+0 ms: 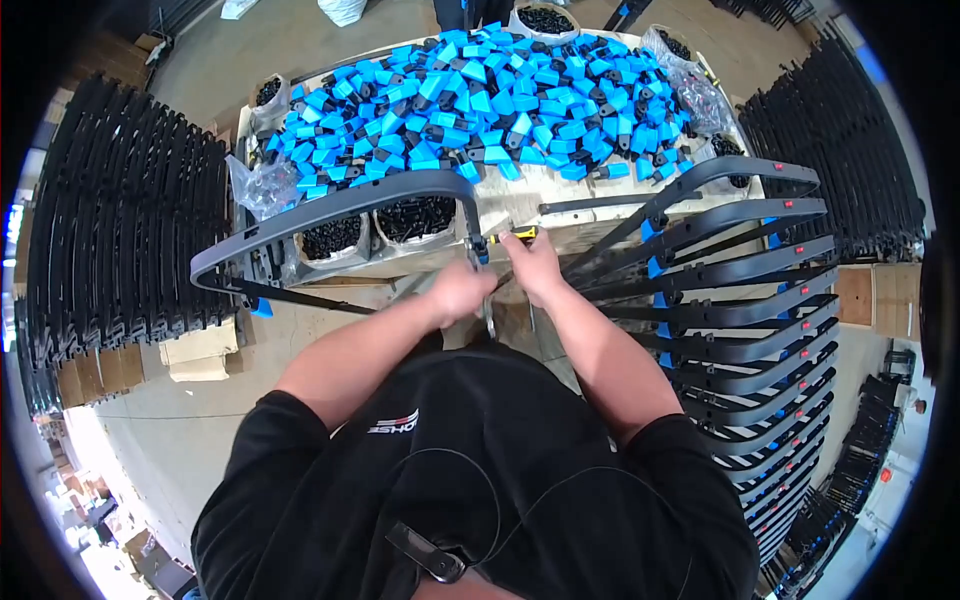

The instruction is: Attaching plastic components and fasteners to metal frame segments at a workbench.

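A black, bent tubular frame stands in front of me at the table's near edge, its right-hand end coming down close to my hands. My left hand is closed around a long silver tool that looks like a wrench, below that end. My right hand grips a yellow-and-black screwdriver handle, which points left at the frame's end. A small blue part sits at the joint between the hands. Fingers partly hide the joint, so its fastener cannot be made out.
A pile of blue-and-black caps covers the table. Bags of small black parts stand at its near edge. To the right is a row of similar frames; black frames are stacked at left.
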`<state>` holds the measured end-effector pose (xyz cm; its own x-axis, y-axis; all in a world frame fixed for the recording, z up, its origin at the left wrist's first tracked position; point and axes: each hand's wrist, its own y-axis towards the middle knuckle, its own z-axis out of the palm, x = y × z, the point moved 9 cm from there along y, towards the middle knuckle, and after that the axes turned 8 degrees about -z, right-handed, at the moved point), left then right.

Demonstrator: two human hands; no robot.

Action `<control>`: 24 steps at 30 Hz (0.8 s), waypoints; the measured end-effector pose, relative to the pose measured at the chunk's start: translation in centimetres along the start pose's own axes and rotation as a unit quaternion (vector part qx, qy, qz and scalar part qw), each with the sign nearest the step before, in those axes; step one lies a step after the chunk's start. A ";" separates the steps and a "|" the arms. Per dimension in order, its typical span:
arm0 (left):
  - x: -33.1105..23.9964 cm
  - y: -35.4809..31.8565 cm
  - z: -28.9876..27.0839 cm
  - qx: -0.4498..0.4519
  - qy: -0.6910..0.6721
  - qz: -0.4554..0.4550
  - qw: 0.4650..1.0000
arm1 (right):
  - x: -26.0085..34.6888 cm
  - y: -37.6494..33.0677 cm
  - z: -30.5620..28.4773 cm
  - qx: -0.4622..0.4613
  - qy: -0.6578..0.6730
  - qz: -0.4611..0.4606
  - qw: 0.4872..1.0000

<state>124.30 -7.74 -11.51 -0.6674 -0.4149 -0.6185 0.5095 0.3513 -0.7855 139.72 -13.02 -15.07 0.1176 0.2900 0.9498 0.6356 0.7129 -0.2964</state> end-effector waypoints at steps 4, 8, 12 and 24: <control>2.0 1.5 -1.6 -0.214 0.262 0.133 0.932 | 0.7 0.3 0.9 -0.001 -0.015 -0.034 0.999; 0.3 2.7 -2.0 -0.152 0.315 0.096 0.932 | -0.2 0.6 0.5 -0.010 -0.019 -0.045 0.999; -0.7 -1.4 -0.5 -0.007 0.152 -0.050 0.987 | -0.4 0.4 0.6 0.033 0.029 -0.009 0.999; 1.7 1.0 -1.5 -0.236 0.334 0.081 0.909 | -2.0 -3.7 0.3 0.056 -0.137 0.052 0.988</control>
<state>122.86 -6.82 -13.33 -0.8652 0.2209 -0.4501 0.4464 0.7483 -0.4907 136.92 -16.04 -15.94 -0.0419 0.5167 0.8552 0.5404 0.7316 -0.4155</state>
